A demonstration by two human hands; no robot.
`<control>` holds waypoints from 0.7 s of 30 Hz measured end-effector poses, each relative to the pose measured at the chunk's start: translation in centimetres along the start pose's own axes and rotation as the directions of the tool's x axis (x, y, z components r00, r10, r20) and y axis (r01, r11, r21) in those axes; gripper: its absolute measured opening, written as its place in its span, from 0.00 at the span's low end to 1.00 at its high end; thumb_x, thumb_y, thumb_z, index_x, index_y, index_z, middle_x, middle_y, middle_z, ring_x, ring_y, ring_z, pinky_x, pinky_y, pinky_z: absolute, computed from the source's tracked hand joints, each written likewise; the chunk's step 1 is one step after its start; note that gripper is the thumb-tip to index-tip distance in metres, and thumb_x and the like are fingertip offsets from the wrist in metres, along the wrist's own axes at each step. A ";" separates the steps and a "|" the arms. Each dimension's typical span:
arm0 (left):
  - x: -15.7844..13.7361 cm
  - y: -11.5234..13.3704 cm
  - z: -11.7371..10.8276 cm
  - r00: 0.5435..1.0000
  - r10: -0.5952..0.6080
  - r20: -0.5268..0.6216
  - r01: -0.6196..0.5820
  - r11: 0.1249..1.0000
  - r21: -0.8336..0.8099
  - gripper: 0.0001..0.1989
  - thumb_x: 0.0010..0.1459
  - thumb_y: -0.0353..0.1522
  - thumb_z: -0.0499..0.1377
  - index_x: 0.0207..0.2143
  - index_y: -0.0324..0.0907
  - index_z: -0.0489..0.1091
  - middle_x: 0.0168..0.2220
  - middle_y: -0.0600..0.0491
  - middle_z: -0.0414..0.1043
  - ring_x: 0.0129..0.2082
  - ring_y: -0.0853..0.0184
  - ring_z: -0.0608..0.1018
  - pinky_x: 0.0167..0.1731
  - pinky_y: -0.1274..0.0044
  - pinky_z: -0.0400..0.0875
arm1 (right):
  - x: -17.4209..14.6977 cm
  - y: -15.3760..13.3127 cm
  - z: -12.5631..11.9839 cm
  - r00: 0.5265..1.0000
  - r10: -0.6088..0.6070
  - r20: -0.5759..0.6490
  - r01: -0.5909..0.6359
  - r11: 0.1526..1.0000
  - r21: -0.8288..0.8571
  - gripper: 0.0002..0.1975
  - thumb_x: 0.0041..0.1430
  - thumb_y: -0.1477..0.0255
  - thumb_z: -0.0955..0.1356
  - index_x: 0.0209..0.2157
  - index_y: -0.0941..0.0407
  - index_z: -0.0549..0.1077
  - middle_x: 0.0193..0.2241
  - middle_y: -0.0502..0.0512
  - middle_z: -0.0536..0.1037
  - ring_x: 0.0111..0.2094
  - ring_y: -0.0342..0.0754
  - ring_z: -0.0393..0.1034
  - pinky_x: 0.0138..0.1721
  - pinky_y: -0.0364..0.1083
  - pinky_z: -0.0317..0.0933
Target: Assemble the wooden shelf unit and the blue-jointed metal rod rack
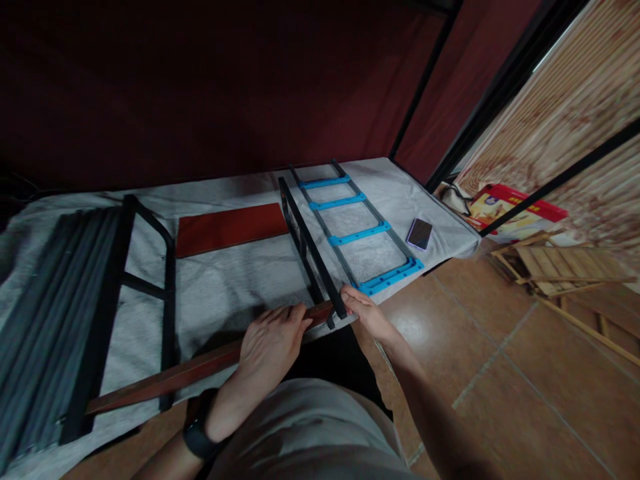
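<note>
Wooden plank point(200, 367) is lying along the near edge of the pale grey cloth point(225, 287), its ends meeting two black metal frames. Left hand point(273, 333) is gripping the plank from above near its right end, fingers curling over; dark watch point(199, 427) is sitting on that wrist. Right hand point(367, 312) is touching the near end of the right black frame point(315, 255), where the plank is meeting it; fingers partly hidden, cannot tell if it is gripping frame, plank or both. Left black frame point(107, 313) is standing by the plank's other end. Red-brown board point(231, 230) is lying between frames on the far side.

Bundle of grey tubes point(55, 300) is lying left of the left frame. Right of the right frame, a ladder-like rack point(359, 233) is lying flat, grey rails with blue crosspieces. Phone point(419, 234) is resting just beside it. Off right, red-and-yellow package point(500, 203) and folded wooden item point(560, 267) are sitting on the tiled floor point(475, 340). Dark red curtain point(225, 87) is hanging behind.
</note>
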State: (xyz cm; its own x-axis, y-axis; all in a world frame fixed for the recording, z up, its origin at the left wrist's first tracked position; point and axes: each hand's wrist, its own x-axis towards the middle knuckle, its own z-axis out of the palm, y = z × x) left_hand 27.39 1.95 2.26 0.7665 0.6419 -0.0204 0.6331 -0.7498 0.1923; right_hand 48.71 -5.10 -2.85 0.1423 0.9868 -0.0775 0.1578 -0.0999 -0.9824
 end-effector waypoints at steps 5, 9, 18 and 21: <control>-0.3 0.2 0.1 1.000 -0.022 0.008 0.023 0.999 -0.049 0.11 0.68 0.34 0.49 0.40 0.43 0.70 0.34 0.50 0.76 0.36 0.61 0.78 0.38 0.71 0.67 | -0.4 0.1 0.6 0.996 0.002 -0.091 -0.009 0.997 -0.082 0.19 0.67 0.56 0.59 0.25 0.52 0.60 0.24 0.47 0.62 0.29 0.45 0.59 0.33 0.44 0.56; -1.4 0.3 -0.2 0.998 -0.010 -0.063 0.003 0.994 -0.113 0.12 0.67 0.35 0.53 0.49 0.42 0.69 0.44 0.48 0.76 0.45 0.61 0.77 0.49 0.69 0.67 | -1.1 -0.1 0.7 0.986 -0.011 -0.169 -0.027 0.974 -0.224 0.16 0.65 0.55 0.60 0.33 0.52 0.67 0.29 0.49 0.68 0.33 0.48 0.64 0.36 0.44 0.60; -7.4 -3.1 -4.8 0.948 -0.118 -0.295 0.059 0.978 -0.201 0.13 0.65 0.34 0.55 0.51 0.46 0.70 0.46 0.52 0.78 0.44 0.64 0.78 0.48 0.70 0.71 | -1.2 1.8 -1.4 0.986 0.025 -0.165 -0.105 0.861 -0.498 0.22 0.61 0.48 0.61 0.39 0.49 0.74 0.38 0.54 0.80 0.44 0.55 0.75 0.45 0.48 0.70; -10.1 -6.5 -6.0 0.862 -0.253 -0.440 0.159 0.958 -0.240 0.12 0.66 0.33 0.54 0.48 0.44 0.73 0.44 0.51 0.79 0.42 0.65 0.79 0.45 0.72 0.71 | -1.5 2.8 -2.2 0.975 -0.018 -0.222 -0.118 0.804 -0.583 0.27 0.56 0.43 0.61 0.41 0.48 0.76 0.43 0.58 0.81 0.47 0.60 0.75 0.46 0.54 0.72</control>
State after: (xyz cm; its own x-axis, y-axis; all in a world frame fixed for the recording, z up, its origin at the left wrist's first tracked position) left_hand 14.90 1.36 7.11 0.4529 0.8131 0.3657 0.7020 -0.5781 0.4160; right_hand 51.12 -7.15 -5.14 0.3527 0.9355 -0.0204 0.6801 -0.2712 -0.6811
